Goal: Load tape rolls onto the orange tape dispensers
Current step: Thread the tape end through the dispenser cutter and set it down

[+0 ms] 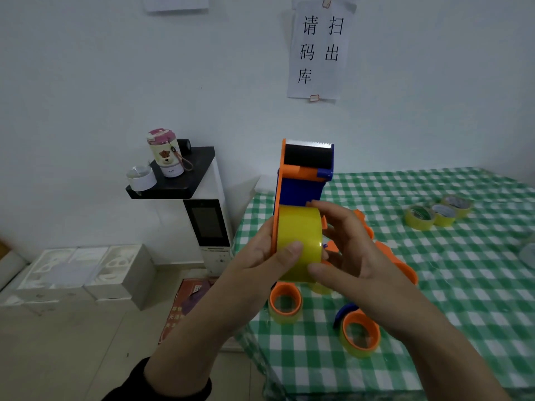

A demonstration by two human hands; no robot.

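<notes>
Orange tape dispenser (pixel 304 175) held upright above the checked surface (pixel 434 285), yellow tape roll (pixel 299 241) on it pinched by left hand (pixel 260 253), right hand (pixel 350 250) fingers curled around the roll

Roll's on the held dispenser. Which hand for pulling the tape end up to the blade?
Probably right. The left hand grips the dispenser behind its orange side plate, thumb on the tape roll, steadying it. The right hand pinches the roll from its open side, below the blade.

White wall (pixel 86 68), paper notice (pixel 318 50), green checked tablecloth (pixel 463 285), possibly tiled floor (pixel 72 342)
</notes>
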